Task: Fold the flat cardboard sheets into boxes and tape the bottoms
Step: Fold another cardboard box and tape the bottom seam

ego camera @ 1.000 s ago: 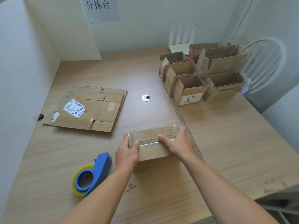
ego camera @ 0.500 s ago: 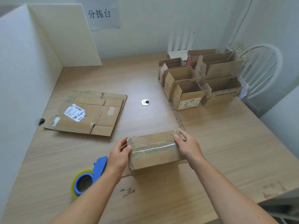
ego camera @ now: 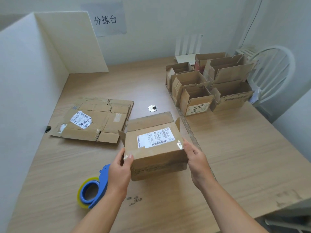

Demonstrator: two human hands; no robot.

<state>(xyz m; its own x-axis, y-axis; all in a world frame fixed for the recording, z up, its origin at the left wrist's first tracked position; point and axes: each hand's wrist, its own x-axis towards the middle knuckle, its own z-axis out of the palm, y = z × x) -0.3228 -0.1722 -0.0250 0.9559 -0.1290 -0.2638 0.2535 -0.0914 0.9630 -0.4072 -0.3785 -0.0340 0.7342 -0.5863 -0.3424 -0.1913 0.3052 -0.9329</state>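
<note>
A small cardboard box (ego camera: pixel 151 153) with a white shipping label is held above the wooden table (ego camera: pixel 235 157), tipped so its taped bottom faces me and its open flaps point away. My left hand (ego camera: pixel 120 172) grips its left end, thumb curled over the edge. My right hand (ego camera: pixel 196 161) holds the right end with fingers around the side. A stack of flat cardboard sheets (ego camera: pixel 94 120) lies to the left. A blue tape dispenser (ego camera: pixel 92 190) with a yellowish roll sits by my left wrist.
Several folded open boxes (ego camera: pixel 210 84) stand in a group at the back right. A round metal cable grommet (ego camera: pixel 152 108) is set in the table's middle. White partition boards (ego camera: pixel 33 73) wall the left side. A white chair (ego camera: pixel 272 73) stands at the right.
The box has been lifted off the table and rotated, so its labelled side now faces up and the flaps open away. Both hands moved with it at its ends.
</note>
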